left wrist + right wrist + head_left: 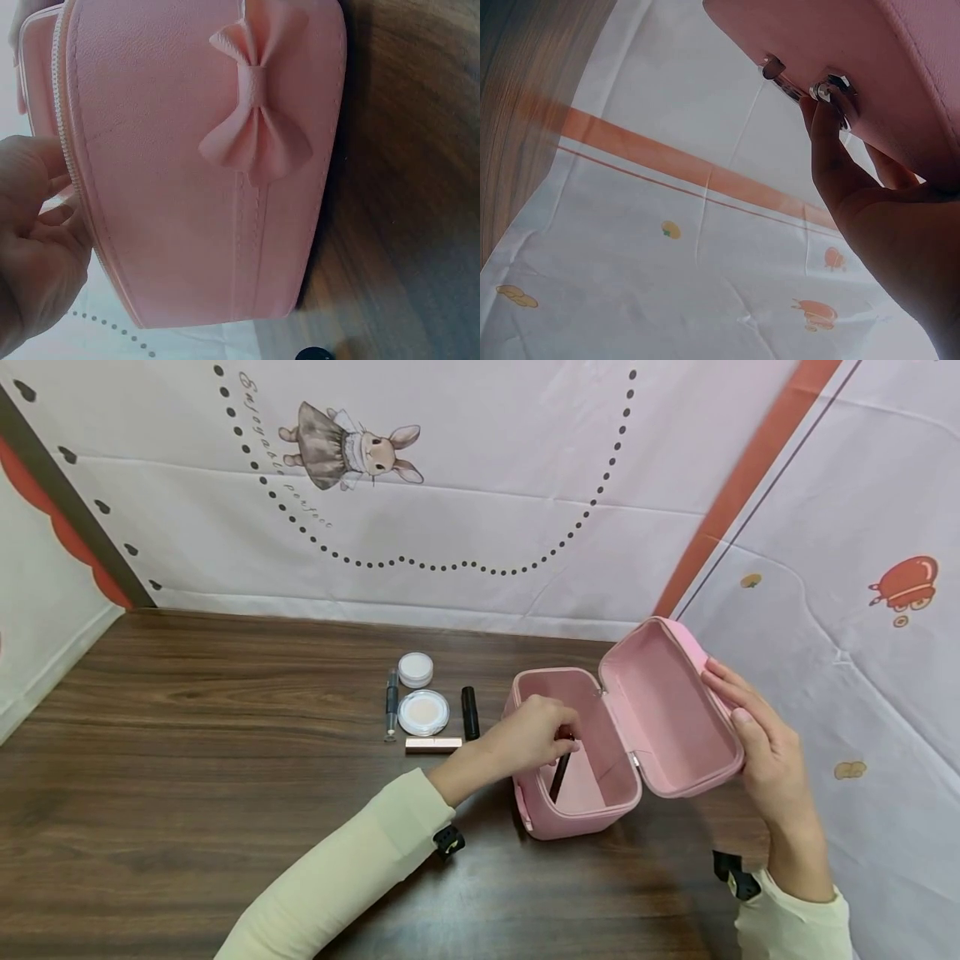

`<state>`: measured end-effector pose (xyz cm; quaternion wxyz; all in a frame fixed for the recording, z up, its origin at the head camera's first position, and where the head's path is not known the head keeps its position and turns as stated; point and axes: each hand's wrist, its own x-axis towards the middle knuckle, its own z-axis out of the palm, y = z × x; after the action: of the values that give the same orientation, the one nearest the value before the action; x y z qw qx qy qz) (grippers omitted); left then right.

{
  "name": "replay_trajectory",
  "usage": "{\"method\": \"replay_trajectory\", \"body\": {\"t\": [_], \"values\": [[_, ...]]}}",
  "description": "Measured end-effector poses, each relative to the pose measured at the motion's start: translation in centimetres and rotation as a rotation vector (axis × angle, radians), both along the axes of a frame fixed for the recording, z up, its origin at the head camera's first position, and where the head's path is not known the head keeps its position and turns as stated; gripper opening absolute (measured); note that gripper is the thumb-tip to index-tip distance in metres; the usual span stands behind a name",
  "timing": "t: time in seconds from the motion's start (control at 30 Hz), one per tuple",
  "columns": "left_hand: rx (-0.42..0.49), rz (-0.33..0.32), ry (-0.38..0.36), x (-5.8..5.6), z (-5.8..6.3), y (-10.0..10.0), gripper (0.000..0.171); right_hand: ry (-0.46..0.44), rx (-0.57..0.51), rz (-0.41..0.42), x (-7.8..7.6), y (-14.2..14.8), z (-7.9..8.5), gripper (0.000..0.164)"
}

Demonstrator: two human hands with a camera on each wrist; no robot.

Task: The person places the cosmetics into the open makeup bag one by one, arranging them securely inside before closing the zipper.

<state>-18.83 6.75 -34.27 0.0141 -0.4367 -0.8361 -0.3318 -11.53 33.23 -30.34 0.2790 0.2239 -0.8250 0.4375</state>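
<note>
Nearest zone: cream left sleeve (345,860) and cream right sleeve (795,922), each with a black wrist device at the cuff. Beneath: brown wood-grain tabletop (187,777).

Work zone: pink case (606,743), upright on the tabletop, right of centre. On one outer wall, in the left wrist view, a moulded bow (255,90); along the rim, zip teeth. Lid (675,710) swung open to the right on two metal hinges.

Left hand (536,735): over the case's left rim, fingers curled inside. Gripped between thumb and fingers: slim dark stick (560,777), within the case, tilted, lower end toward the near side. Upper end partly hidden by the fingers.

Right hand (772,760): gripping the raised lid at its outer edge, thumb at the rim, fingers behind. In the right wrist view, one fingertip at a metal fitting (838,84) on the lid.

Left of the case, grouped on the tabletop, near to far: rose-gold tube (433,745), lying crosswise; black tube (470,712); round compact (423,712); grey-blue stick (392,704) with a clear end; white round jar (416,669). Any lettering on these: too small to tell.

Far zone: white printed cloth (480,527) with a dotted border. Sideways rabbit print (341,447). Beside the rabbit, slanting script: first word readable as "Enjoyable"; second, beginning "perf", ending unclear.
</note>
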Motion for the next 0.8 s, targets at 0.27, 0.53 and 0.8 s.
{"method": "replay_trajectory", "body": {"t": [0.27, 0.53, 0.8], "values": [[-0.117, 0.044, 0.055, 0.2, 0.8, 0.2, 0.009, -0.01, -0.004, -0.002, 0.2, 0.0, 0.0, 0.038], [-0.173, 0.069, 0.04, 0.5, 1.1, 0.5, 0.006, -0.008, -0.003, -0.003, 0.1, 0.0, 0.2, 0.037], [-0.379, 0.098, 0.194, 0.8, 1.0, 0.8, 0.007, -0.019, 0.004, -0.007, 0.1, 0.1, 0.0, 0.038]]}}
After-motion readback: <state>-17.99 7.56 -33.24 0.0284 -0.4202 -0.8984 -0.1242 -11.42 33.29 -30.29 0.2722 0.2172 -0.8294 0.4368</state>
